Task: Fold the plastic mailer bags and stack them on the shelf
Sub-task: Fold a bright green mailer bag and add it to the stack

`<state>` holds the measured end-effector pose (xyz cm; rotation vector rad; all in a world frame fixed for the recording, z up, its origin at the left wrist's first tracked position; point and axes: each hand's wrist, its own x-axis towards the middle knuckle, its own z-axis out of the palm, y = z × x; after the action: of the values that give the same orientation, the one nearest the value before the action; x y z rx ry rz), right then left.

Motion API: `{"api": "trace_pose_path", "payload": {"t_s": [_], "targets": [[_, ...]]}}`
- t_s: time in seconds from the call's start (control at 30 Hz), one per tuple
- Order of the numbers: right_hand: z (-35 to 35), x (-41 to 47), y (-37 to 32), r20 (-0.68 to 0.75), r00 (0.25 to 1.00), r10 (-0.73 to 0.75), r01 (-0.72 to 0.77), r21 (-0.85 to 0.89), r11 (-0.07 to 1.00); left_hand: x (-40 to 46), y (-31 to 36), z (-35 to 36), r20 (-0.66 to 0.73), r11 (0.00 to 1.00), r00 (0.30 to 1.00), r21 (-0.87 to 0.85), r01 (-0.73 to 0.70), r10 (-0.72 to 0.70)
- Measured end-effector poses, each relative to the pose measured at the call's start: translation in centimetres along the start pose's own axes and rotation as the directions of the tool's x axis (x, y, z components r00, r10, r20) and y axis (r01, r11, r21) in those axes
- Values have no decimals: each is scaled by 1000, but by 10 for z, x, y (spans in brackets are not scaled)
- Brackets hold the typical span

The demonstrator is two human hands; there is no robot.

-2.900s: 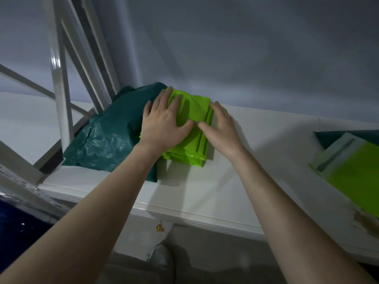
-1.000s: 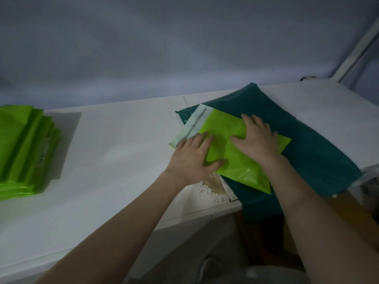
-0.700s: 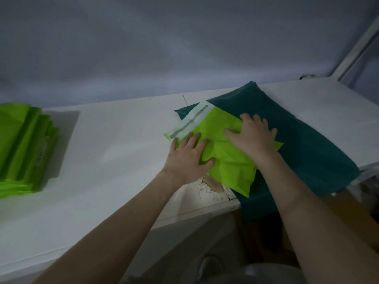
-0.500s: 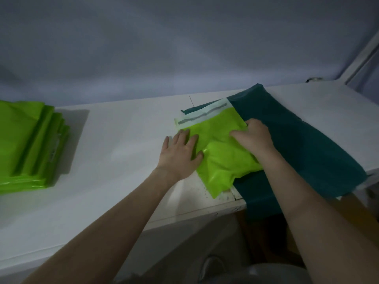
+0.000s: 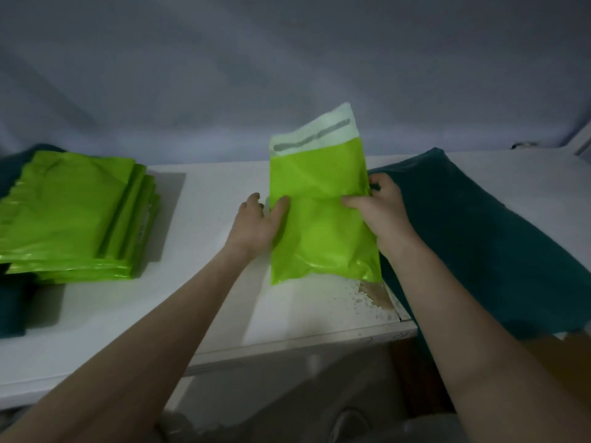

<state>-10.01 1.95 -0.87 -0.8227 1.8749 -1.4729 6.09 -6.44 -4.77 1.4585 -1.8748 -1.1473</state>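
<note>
A lime-green plastic mailer bag [image 5: 323,225] is held lifted above the white shelf [image 5: 204,199], unfolded, with its white adhesive flap [image 5: 315,135] and grey seal strip uppermost and its lower edge hanging just over the shelf surface. The bag is gripped at its left edge by the left hand [image 5: 257,223], thumb laid on the front face and fingers [image 5: 252,199] curled behind the edge. Its right edge is pinched by the right hand [image 5: 380,207], thumb pressed across the front and fingers wrapped round the back. A stack of folded lime-green mailer bags [image 5: 76,215] is set on the shelf well to the left, its layered edges stepped toward the right. A dark teal plastic sheet [image 5: 479,231] is spread on the shelf just to the right of the held bag, partly behind the right hand, and is draped over the front edge of the shelf. More dark teal material [image 5: 12,308] is seen beneath and beside the stack at the far left. A patch of chipped, brown-stained surface [image 5: 374,295] is visible on the shelf below the bag's lower right corner. A grey wall [image 5: 287,59] is found behind the shelf. Both bare forearms are extended from the lower frame.
</note>
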Motion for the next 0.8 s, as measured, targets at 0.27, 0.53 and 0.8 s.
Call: {"api": "trace_pose_path", "payload": {"t_s": [0.27,0.53,0.8], "targets": [[39,-3,-12,-28,1000,3,3,201,980,-13,-2,-47,188,833,976,-519,192,-108],[80,-7,-15,42,999,-10,-1,264,965,-15,-17,-80,145,762,986,-628,157,-84],[99,-6,-11,87,995,-43,23,211,977,-12,-25,-97,78,733,991,-666,136,-113]]}}
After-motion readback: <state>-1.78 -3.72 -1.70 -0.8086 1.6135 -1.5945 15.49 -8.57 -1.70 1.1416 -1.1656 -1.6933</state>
